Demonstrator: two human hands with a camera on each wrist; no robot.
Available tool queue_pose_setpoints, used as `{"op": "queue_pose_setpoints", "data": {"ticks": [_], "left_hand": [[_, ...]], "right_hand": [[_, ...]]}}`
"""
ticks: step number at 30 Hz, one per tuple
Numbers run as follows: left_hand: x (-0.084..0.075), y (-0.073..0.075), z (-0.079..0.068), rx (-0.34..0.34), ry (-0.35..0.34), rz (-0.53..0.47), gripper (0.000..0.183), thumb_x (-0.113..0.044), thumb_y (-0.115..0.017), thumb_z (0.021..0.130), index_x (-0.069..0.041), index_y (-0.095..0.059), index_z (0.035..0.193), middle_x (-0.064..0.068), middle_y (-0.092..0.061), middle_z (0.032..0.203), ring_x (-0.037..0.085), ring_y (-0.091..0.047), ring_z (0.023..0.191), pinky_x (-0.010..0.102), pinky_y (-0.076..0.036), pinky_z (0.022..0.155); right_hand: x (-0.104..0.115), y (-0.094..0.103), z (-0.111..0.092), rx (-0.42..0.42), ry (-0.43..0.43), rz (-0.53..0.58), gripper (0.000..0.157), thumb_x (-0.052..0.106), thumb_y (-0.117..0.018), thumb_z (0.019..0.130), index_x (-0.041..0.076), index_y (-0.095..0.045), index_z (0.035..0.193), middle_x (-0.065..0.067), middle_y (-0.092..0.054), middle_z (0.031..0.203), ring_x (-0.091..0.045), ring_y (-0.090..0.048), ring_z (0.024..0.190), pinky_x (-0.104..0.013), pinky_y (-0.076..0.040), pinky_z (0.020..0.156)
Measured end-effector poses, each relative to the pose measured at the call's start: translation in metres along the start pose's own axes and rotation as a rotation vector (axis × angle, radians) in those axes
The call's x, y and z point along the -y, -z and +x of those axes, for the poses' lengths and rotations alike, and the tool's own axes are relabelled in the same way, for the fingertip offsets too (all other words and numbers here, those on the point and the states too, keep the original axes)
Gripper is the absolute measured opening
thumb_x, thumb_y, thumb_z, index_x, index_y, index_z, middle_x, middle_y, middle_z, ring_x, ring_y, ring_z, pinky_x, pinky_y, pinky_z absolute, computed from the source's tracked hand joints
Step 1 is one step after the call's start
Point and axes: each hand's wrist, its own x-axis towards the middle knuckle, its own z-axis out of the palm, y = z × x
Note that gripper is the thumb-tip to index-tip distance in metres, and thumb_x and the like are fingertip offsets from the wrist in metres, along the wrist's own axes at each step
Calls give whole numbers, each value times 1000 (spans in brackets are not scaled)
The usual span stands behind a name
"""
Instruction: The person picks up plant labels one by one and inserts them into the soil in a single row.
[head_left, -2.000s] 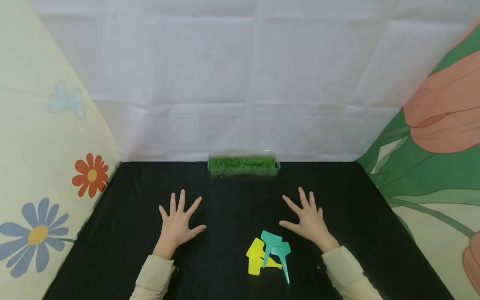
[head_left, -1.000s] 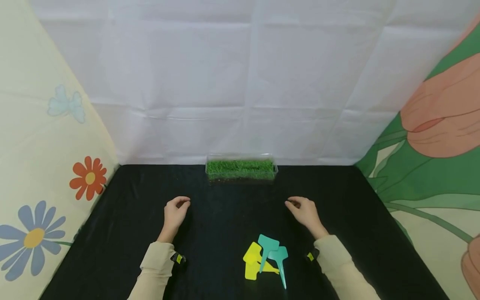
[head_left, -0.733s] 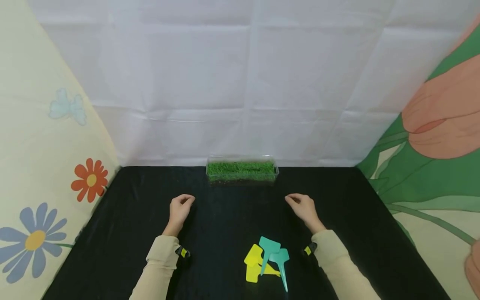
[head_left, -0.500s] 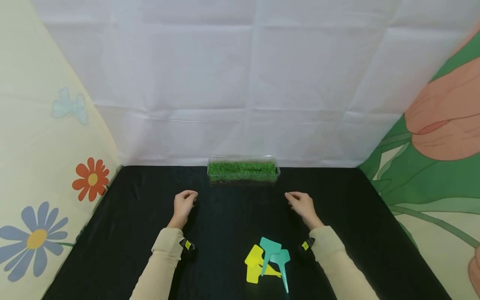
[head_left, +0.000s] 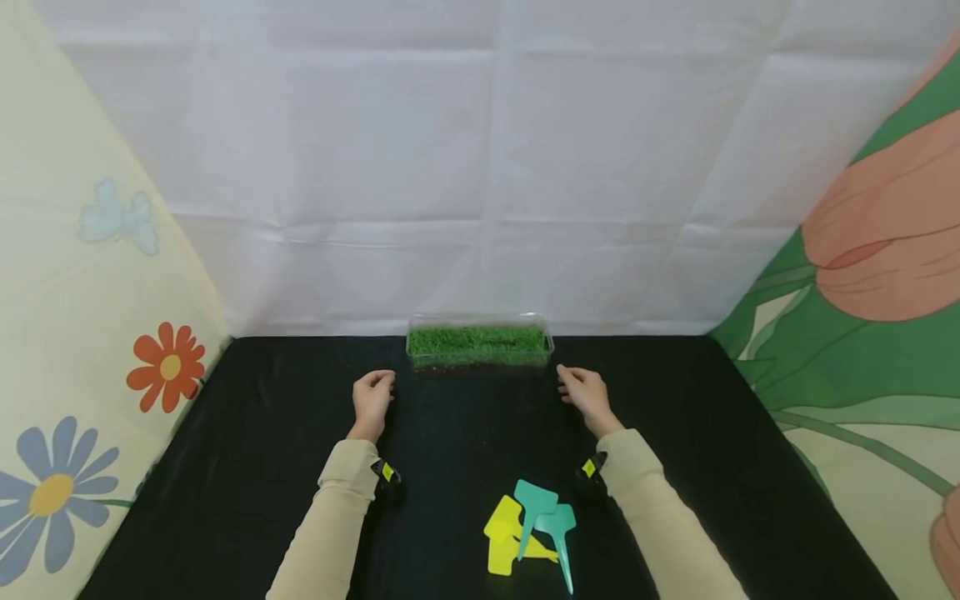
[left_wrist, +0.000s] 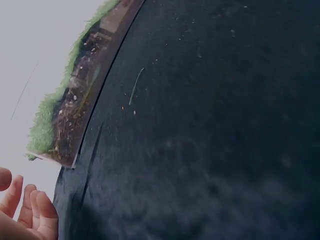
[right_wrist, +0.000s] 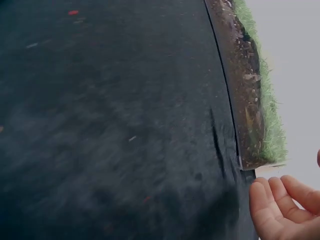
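1 clear plastic rectangular box (head_left: 480, 364) w/ green grass (head_left: 480, 338) on black cloth (head_left: 457, 450). L hand (head_left: 371, 398) near box's near L corner, R hand (head_left: 587, 394) near its near R corner; both w/ fingers loosely curled, nothing held. Well nearer wearer than box: 2 teal T-shaped plastic tags (head_left: 536, 497) partly over min. 2 yellow plastic tags (head_left: 500, 557).

No words or numbers can be read on the yellow plant tags (head_left: 500, 557), the blue-green plant tags (head_left: 537, 498) or the clear grass box (head_left: 480, 359).
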Motion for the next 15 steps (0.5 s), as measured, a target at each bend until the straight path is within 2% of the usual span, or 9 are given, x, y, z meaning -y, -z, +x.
{"op": "queue_pose_setpoints", "data": {"ticks": [4,7,11,15], "left_hand": [[-2,-7,3,21,21,0,27,-11,-52,91,4,-60,111,19,-57,107,28,-53,93,36,-46,75],[-5,-11,8,48,29,8,32,-15,-50,92,3,-56,119,19,-54,118,31,-50,106,42,-43,86],[-10,-15,12,99,38,-2,40,-18,-46,95,2,-46,129,19,-44,131,31,-40,121,42,-34,98],[-13,-19,15,150,15,10,44,-18,-40,97,2,-36,136,19,-35,137,32,-32,127,42,-29,102]], "right_hand": [[6,-2,8,-13,-36,51,49,30,-43,96,-7,-46,128,-26,-49,122,-33,-54,103,-31,-51,77],[9,-3,14,-14,-57,97,50,30,-44,96,-7,-43,130,-26,-47,125,-27,-57,95,-27,-51,73],[13,-4,21,5,-72,127,51,30,-45,96,-6,-42,131,-25,-46,127,-16,-59,83,-25,-52,70],[15,-6,27,19,-79,134,51,30,-45,96,-6,-40,133,-24,-44,129,-10,-58,78,-24,-51,69]]}}
